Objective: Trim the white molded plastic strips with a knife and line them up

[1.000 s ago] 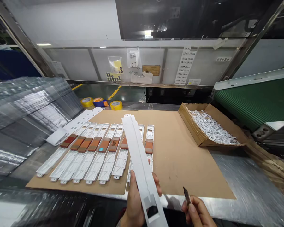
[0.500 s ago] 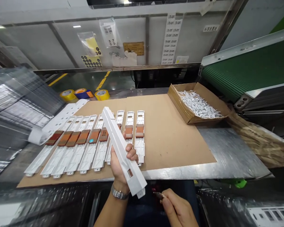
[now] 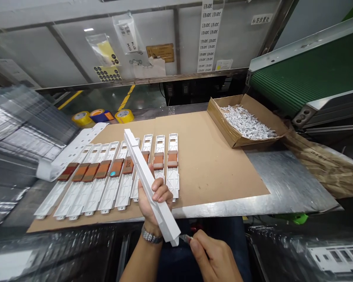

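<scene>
Stack of transparent plastic sheets [image 3: 26, 121], far left, slanted and blurred, beside the work surface. Rolls of yellow packing tape [image 3: 82, 118] and a blue-and-orange tape roll [image 3: 101, 116], set behind the cardboard sheet. Curled white plastic strip [image 3: 73, 150], lying at the sheet's left edge. Row of white plastic frames [image 3: 111, 184], side by side on the sheet, each with a brown patch across its middle. Left hand [image 3: 153, 199], wearing a metal wristwatch [image 3: 151, 236], palm turned up, fingers wrapped firmly around a long white plastic bar [image 3: 145, 182]. The bar is held tilted above the right part of the row, its lower end beyond the table's near edge. Right hand [image 3: 214, 256], thumb and fingers pinched together on a small craft knife [image 3: 185, 237], blade just beside the bar's lower end. Cardboard sheet [image 3: 217, 168], bare to the right of the row. Cardboard box [image 3: 223, 121] of white plastic scraps, at the sheet's far corner. Green conveyor belt [image 3: 308, 74], far right, behind a steel table [image 3: 291, 184].
</scene>
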`<state>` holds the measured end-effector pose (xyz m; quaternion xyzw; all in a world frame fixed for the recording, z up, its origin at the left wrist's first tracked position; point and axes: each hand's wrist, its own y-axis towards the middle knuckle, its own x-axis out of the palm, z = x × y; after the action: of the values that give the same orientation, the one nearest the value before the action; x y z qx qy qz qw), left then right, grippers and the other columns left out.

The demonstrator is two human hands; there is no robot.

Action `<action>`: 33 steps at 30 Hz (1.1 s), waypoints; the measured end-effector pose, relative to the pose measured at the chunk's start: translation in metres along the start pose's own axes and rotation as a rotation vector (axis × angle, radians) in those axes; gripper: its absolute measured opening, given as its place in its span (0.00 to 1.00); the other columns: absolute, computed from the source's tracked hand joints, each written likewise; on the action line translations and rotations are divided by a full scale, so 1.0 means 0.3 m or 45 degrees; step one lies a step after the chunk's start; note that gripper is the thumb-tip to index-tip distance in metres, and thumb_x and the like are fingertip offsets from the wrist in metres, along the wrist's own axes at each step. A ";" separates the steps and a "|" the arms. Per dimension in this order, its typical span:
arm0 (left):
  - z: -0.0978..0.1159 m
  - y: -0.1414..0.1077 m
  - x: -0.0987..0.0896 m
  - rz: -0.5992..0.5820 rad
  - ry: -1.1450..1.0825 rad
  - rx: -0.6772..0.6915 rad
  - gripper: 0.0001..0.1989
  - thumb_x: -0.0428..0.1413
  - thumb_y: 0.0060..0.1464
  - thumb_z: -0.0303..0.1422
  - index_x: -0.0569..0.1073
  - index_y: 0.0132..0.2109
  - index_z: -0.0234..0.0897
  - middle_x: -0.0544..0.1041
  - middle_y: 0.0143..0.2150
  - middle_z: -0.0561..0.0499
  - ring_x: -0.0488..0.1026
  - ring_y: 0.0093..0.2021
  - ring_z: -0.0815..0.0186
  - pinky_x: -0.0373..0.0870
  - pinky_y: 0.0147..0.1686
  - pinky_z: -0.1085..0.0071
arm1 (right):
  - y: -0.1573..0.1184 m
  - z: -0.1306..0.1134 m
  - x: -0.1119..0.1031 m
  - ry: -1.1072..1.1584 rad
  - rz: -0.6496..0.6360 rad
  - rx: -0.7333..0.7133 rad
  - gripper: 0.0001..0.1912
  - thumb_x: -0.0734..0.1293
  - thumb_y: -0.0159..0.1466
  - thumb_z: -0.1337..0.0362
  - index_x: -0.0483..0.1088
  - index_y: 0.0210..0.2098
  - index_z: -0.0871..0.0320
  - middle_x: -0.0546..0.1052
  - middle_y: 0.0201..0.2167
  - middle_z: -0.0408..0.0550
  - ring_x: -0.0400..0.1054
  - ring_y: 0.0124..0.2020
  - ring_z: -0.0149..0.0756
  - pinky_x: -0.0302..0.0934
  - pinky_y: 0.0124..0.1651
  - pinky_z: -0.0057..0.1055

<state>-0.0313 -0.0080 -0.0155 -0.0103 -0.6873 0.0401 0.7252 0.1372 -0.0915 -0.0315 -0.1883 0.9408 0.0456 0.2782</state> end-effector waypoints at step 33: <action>0.000 0.001 -0.024 -0.091 0.012 0.015 0.18 0.40 0.62 0.40 0.67 0.53 0.41 0.67 0.24 0.58 0.67 0.19 0.77 0.65 0.19 0.83 | -0.005 0.010 0.008 0.068 -0.121 0.060 0.19 0.50 0.69 0.53 0.50 0.24 0.55 0.57 0.19 0.37 0.53 0.19 0.26 0.41 0.24 0.24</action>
<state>-0.0317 -0.0083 -0.0226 0.0183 -0.6836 0.0181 0.7294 0.1374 -0.0931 -0.0354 -0.2272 0.9387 0.0050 0.2594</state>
